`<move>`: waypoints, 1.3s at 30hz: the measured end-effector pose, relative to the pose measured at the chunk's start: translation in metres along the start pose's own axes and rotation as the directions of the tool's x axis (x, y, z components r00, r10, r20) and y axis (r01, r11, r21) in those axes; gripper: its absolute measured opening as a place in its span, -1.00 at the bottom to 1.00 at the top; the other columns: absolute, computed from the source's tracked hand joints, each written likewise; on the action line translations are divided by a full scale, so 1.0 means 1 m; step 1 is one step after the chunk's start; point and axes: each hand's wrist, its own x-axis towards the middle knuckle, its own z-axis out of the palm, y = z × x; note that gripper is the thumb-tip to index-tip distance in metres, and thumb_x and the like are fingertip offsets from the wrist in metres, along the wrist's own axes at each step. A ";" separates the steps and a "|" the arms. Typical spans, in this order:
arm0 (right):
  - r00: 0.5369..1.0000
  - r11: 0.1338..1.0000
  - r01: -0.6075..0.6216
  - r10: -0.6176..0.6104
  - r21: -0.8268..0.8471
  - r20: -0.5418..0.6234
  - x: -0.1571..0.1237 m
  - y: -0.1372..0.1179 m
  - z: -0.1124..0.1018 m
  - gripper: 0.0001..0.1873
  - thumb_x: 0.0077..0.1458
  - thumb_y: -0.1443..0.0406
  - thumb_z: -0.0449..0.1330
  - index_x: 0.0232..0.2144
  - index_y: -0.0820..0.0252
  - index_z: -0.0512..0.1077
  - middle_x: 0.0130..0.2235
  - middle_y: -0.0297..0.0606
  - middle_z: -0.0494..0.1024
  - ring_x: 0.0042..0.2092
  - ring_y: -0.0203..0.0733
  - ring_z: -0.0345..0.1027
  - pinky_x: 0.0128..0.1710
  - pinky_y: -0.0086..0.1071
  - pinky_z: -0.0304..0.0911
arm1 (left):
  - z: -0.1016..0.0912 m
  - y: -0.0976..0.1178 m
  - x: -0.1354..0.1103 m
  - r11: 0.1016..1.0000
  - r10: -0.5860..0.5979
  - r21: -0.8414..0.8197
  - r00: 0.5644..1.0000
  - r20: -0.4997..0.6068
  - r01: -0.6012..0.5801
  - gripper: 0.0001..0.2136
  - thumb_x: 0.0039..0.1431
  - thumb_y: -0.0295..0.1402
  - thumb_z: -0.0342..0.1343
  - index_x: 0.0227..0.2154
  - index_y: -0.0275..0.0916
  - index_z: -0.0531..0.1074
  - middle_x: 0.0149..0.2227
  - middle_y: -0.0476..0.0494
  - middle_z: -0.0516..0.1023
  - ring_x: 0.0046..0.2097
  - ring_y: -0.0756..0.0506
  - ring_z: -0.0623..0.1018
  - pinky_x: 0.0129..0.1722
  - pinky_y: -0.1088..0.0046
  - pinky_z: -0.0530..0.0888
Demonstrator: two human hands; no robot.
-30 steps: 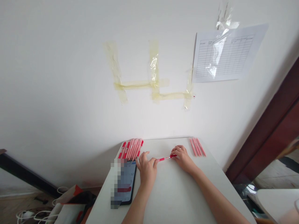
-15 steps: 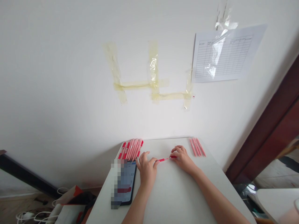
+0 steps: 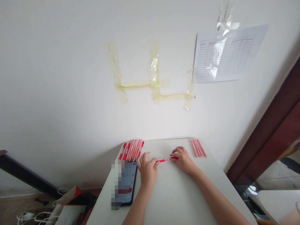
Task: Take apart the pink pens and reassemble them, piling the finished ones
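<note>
Between the thumb and fingers of my left hand (image 3: 148, 168) is a pen (image 3: 162, 161), with a red section and a paler thin end that points right. My right hand (image 3: 183, 159) pinches a red pen cap (image 3: 173, 157) just beyond that thin end, a narrow gap apart from it. Both hands rest low over the white table (image 3: 178, 193). To the left of my left hand lies a row of pink and red pens (image 3: 132, 150), side by side. Several slim pink pens (image 3: 198, 147) lie apart at the table's back right.
A phone (image 3: 127, 184) with a lit, partly blurred screen lies left of my left forearm. Behind the table rises a white wall (image 3: 70, 78) with yellowed tape and a printed sheet (image 3: 225, 57). White cables (image 3: 38, 217) and bags sit on the floor at left.
The red cap in my right hand has shifted slightly left and stands a little off the pen's thin end. My left hand and the pen rows look unmoved.
</note>
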 end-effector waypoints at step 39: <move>0.991 0.993 -0.105 0.109 0.056 -0.072 0.000 0.017 -0.007 -0.86 0.18 0.33 0.19 -0.26 0.03 0.54 -0.11 -0.19 0.53 0.11 0.07 0.21 0.15 0.04 0.20 | -0.004 -0.006 0.005 0.990 -0.069 0.126 0.995 0.065 0.060 -0.97 0.03 -0.32 0.31 -0.41 -0.06 0.62 0.12 -0.13 0.45 0.24 -0.33 0.30 0.27 -0.30 0.05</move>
